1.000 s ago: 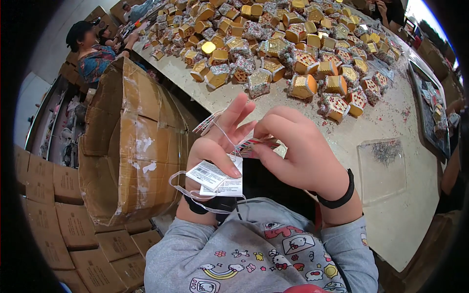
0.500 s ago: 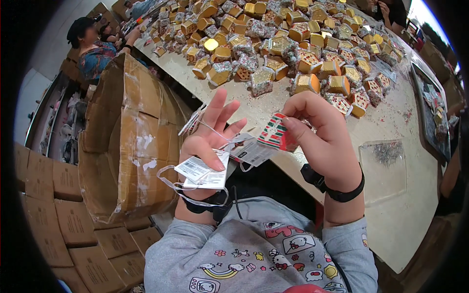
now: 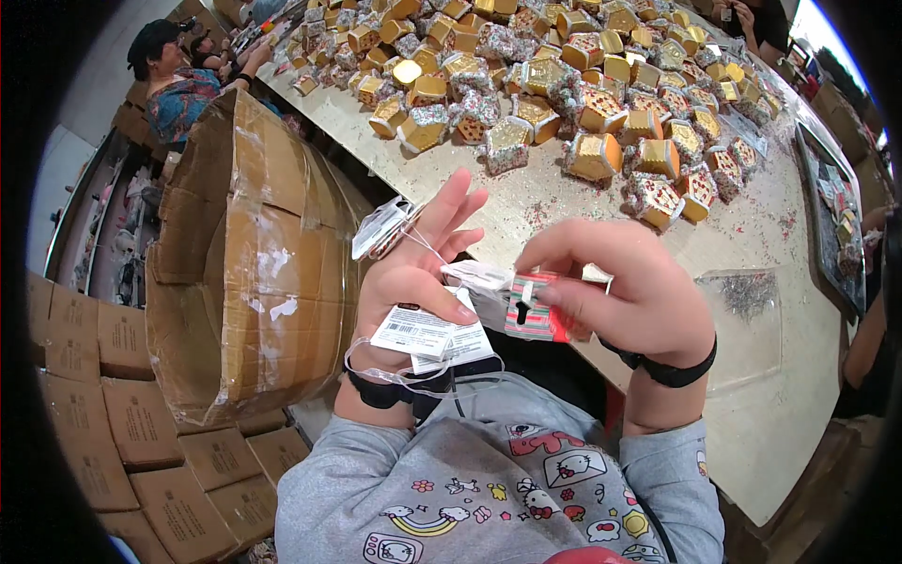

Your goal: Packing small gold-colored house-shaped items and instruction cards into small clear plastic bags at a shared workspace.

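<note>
Head view: right hand [image 3: 625, 305] pinched a small striped packet [image 3: 533, 310]; left hand [image 3: 413, 273], fingers spread, held white tags [image 3: 427, 334].

Open cardboard carton [image 3: 244, 273] beside a long table [image 3: 752, 414] heaped with small gold and patterned boxes [image 3: 594, 155].

Grey cartoon-print sleeves [image 3: 489, 489], black wristbands [image 3: 669, 371].

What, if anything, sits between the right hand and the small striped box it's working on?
Nothing visible. The right hand already pinches the red and green striped box at its edge, in contact. The left hand holds white tags and a clear string beside it, touching the box's wrapper, not blocking the grip.
</note>
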{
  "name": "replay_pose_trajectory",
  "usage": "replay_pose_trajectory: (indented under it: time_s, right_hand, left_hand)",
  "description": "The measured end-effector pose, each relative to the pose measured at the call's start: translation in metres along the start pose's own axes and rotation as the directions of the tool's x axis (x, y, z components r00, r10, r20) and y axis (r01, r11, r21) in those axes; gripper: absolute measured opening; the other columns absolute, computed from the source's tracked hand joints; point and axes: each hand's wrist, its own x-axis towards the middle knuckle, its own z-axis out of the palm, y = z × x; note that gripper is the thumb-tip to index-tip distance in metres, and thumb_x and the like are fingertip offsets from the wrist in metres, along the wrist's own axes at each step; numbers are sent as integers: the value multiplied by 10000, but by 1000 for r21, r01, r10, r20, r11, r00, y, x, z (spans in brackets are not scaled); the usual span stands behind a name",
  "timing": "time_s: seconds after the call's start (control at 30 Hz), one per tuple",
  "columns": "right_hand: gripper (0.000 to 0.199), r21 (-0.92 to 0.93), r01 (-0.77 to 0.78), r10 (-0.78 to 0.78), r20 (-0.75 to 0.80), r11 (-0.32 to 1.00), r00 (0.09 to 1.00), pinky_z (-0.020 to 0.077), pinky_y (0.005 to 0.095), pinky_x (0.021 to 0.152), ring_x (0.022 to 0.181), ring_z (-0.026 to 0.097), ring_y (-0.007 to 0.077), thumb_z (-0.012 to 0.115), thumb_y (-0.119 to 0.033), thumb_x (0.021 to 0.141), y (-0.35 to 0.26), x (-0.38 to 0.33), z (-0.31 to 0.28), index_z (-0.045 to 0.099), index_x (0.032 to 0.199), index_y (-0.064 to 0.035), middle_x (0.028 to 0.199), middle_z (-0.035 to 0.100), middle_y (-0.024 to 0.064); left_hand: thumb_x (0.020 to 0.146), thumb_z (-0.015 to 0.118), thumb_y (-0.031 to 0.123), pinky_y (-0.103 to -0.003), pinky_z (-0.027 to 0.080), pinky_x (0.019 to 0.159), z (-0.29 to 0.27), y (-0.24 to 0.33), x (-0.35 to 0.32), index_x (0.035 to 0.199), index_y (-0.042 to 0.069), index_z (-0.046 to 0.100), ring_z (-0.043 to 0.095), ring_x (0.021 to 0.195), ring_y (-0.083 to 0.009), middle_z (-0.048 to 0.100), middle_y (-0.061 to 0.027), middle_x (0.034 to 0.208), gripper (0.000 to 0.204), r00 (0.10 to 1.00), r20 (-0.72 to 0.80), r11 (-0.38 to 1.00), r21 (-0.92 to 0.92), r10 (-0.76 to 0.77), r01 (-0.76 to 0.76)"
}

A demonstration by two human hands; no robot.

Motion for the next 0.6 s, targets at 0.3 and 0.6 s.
replay_pose_trajectory:
  time_s: [0.3,0.6]
  right_hand:
    - [68,-97,229,-227,35,969,973,430,351,545,608,555,285,608,-96,712,24,11,18,586,756,-49,642,556,114]
    - [179,-177,240,-267,-149,955,952,423,356,626,722,517,278,643,-84,671,23,23,32,530,805,-40,749,513,98]
  left_hand:
    - [520,716,12,-396,368,933,1,5,1,538,95,602,304,1261,-327,277,-150,1399,143,994,-7,992,-63,-112,111]
    - [585,700,51,-422,393,923,3,-3,-1,525,86,553,319,1251,-310,261,-147,1405,163,992,-93,924,-381,-85,44]
